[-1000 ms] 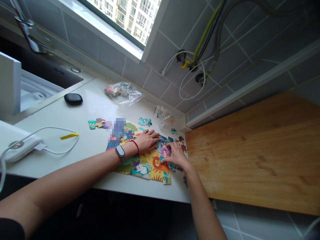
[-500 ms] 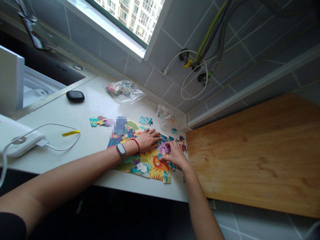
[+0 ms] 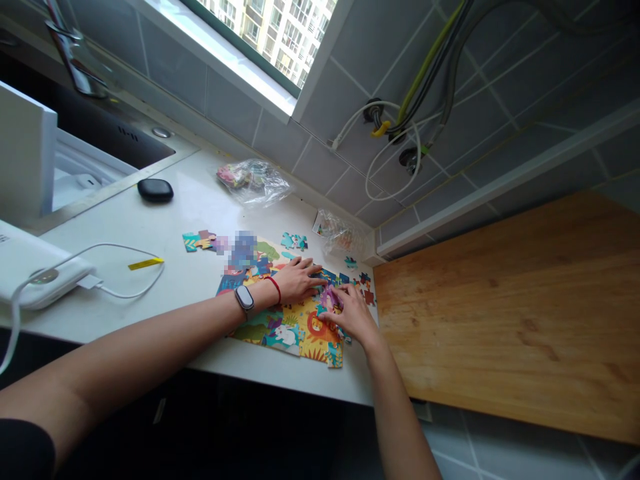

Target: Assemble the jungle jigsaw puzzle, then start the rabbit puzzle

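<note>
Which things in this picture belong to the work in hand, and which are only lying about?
In use:
- puzzle under left hand
- purple piece in right hand
- loose pieces

Seemingly just lying about:
- black case
- yellow strip
- white device
- wooden board

My puzzle, mid-frame, shows an orange lion on yellow and a white rabbit on teal, beside a purple piece. My bracelet is red; the board, right of frame, is brown with streaky grain.
</note>
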Demonstrator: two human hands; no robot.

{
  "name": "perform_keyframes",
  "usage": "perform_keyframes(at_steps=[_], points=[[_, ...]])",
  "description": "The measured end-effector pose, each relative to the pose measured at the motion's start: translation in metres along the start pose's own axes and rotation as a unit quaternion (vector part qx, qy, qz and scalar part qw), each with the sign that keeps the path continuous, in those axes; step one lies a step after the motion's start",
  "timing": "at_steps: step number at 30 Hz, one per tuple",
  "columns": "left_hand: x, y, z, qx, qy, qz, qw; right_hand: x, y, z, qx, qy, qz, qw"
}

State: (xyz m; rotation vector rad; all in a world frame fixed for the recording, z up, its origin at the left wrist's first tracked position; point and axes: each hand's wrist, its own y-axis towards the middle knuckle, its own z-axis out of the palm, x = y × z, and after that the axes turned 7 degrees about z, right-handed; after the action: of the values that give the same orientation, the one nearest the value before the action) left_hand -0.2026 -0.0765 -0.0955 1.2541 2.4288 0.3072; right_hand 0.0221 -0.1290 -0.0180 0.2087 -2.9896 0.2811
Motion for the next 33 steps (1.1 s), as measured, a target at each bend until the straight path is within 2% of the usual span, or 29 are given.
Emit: perform_keyframes(at_steps=[12, 18, 20, 22, 25, 27, 30, 33], points=[[0.0, 0.0, 0.0, -0.02, -0.005, 0.008, 1.0, 0.0, -0.01, 0.005, 0.008, -0.052, 0.006, 0.999], [0.0, -0.001, -0.001, -0.015, -0.003, 0.009, 1.0, -0.011, -0.013, 0.019, 0.006, -0.001, 0.027, 1.0], [-0.001, -0.001, -0.002, -0.013, -0.002, 0.007, 1.0, -0.016, -0.017, 0.027, -0.031, 0.046, 0.032, 0.998], [-0.001, -0.001, -0.002, -0.011, -0.002, 0.005, 1.0, -0.021, -0.023, 0.036, -0.1, 0.101, 0.043, 0.989], [-0.001, -0.002, 0.0, -0.013, -0.004, 0.003, 1.0, -0.026, -0.033, 0.05, -0.202, 0.171, 0.053, 0.963], [0.0, -0.002, 0.001, -0.019, -0.007, 0.004, 1.0, -0.027, -0.039, 0.057, -0.249, 0.197, 0.063, 0.946], [0.002, -0.001, 0.003, -0.022, -0.011, 0.004, 1.0, -0.025, -0.043, 0.063, -0.293, 0.205, 0.089, 0.93], [0.002, -0.001, 0.004, -0.024, -0.009, 0.002, 1.0, -0.023, -0.043, 0.065, -0.291, 0.179, 0.079, 0.937]])
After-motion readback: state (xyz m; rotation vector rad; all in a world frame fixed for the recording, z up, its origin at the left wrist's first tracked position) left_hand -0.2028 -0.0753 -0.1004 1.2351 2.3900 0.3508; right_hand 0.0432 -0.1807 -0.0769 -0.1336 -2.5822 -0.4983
